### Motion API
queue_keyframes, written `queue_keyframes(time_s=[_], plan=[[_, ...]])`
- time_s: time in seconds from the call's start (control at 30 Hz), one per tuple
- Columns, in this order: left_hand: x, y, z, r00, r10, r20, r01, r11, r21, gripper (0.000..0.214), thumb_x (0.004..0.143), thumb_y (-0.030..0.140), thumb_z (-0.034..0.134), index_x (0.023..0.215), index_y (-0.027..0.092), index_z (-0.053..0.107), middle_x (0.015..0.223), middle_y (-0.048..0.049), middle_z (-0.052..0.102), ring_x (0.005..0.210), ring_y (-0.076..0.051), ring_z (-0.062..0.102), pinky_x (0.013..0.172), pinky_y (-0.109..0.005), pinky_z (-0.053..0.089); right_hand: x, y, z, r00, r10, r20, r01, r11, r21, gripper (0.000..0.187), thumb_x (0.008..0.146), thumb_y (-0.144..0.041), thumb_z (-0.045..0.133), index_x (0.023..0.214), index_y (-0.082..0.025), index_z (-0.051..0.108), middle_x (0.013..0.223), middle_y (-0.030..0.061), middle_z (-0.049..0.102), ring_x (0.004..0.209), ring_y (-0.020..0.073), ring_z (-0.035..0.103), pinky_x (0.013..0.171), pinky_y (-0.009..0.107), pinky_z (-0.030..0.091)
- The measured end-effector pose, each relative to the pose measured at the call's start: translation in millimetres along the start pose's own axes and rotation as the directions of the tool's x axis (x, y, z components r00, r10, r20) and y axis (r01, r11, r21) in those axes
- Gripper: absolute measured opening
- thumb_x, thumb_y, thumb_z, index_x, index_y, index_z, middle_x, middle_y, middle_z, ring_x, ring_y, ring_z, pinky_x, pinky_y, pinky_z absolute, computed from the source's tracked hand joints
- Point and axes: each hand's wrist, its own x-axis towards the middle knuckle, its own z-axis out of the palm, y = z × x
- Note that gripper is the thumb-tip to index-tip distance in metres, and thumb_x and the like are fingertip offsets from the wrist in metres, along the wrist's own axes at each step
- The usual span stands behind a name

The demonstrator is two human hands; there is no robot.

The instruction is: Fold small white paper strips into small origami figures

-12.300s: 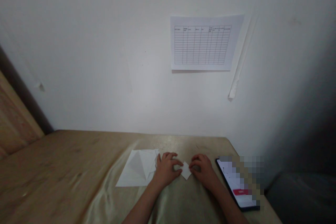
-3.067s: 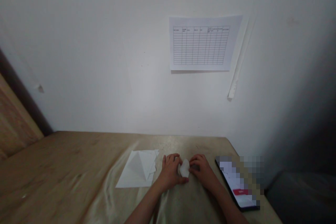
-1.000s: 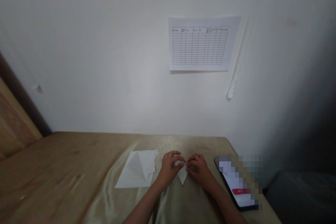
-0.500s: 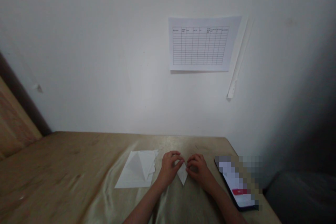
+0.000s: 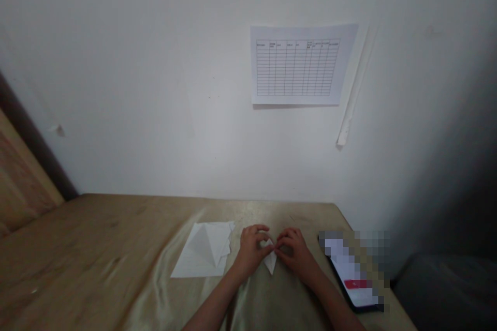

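Centrally: 1 pc. folded white paper point(image 5: 271, 266), pointed end twd. wearer, at tabletop point(image 5: 132, 238). L hand point(image 5: 250, 249) & R hand point(image 5: 295, 249): fingertips pinched on its upper part. Far L: overlapping white sheets point(image 5: 196, 252). Far R: smartphone point(image 5: 346, 273), screen lit.

Fingers point(image 5: 286, 242) partly cover the folded paper point(image 5: 271, 266) — the phone point(image 5: 345, 270) is partly pixelated — chart lettering point(image 5: 272, 44) illegibly small.

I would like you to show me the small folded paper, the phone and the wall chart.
Small folded paper point(image 5: 271, 265), head view: its lower part.
Phone point(image 5: 348, 271), head view: the middle of its screen.
Wall chart point(image 5: 297, 68), head view: its printed grid.
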Motion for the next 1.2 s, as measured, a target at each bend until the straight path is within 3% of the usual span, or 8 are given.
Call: queue_keyframes(time_s=[0.17, 0.47, 0.77, 1.03, 1.2], plan=[[-1, -4, 6.4, 0.998, 0.037, -0.043, -0.038, 0.999, -0.02, 0.007, 0.076, 0.028, 0.079, 0.084, 0.028, 0.08, 0.117, -0.0037, 0.074, 0.116, -0.028, 0.063, 0.108, -0.052, 0.04, 0, 2, 2, 1.0, -0.023, -0.019, 0.023, 1.0, 0.003, 0.005, 0.084, -0.024, 0.068, 0.083, -0.025, 0.073, 0.103, 0.0046, 0.067, 0.111, 0.0237, 0.052, 0.104, 0.038, 0.039], [2, -15, 12.2, 0.982, -0.005, -0.188, -0.026, 0.986, -0.163, 0.004, 0.074, 0.025, 0.082, 0.076, 0.028, 0.08, 0.119, -0.0052, 0.072, 0.116, -0.027, 0.063, 0.105, -0.046, 0.046, 0, 1, 2, 1.0, -0.014, 0.015, 0.015, 0.999, -0.041, 0.007, 0.082, -0.02, 0.068, 0.083, -0.025, 0.072, 0.104, 0.0039, 0.068, 0.113, 0.024, 0.052, 0.103, 0.039, 0.04], [3, -14, 11.2, 0.987, -0.037, -0.159, 0.007, 0.983, -0.184, 0.007, 0.079, 0.035, 0.078, 0.079, 0.03, 0.082, 0.123, -0.0065, 0.069, 0.12, -0.029, 0.059, 0.108, -0.05, 0.043, 0, 3, 3, 1.0, -0.024, 0.018, 0.025, 0.999, -0.038, 0.008, 0.084, -0.019, 0.065, 0.085, -0.024, 0.071, 0.107, 0.005, 0.068, 0.116, 0.0242, 0.051, 0.104, 0.039, 0.039], [9, -21, 6.2, 0.979, -0.067, -0.195, 0.017, 0.969, -0.247, 0.005, 0.077, 0.032, 0.08, 0.078, 0.028, 0.082, 0.121, -0.0075, 0.07, 0.118, -0.029, 0.061, 0.108, -0.049, 0.044, 0, 2, 2, 0.999, -0.025, 0.045, 0.027, 0.998, -0.05, 0.008, 0.085, -0.019, 0.064, 0.086, -0.024, 0.07, 0.11, 0.0052, 0.068, 0.126, 0.0249, 0.047, 0.111, 0.041, 0.035], [6, -19, 7.1, 0.986, -0.061, -0.153, 0.024, 0.973, -0.229, 0.013, 0.068, 0.03, 0.087, 0.079, 0.028, 0.081, 0.122, -0.0062, 0.071, 0.118, -0.029, 0.062, 0.107, -0.047, 0.044, 0, 4, 3, 0.999, -0.03, 0.033, 0.031, 0.998, -0.047, 0.008, 0.086, -0.02, 0.063, 0.087, -0.023, 0.071, 0.11, 0.0058, 0.068, 0.126, 0.0251, 0.047, 0.11, 0.041, 0.036]])
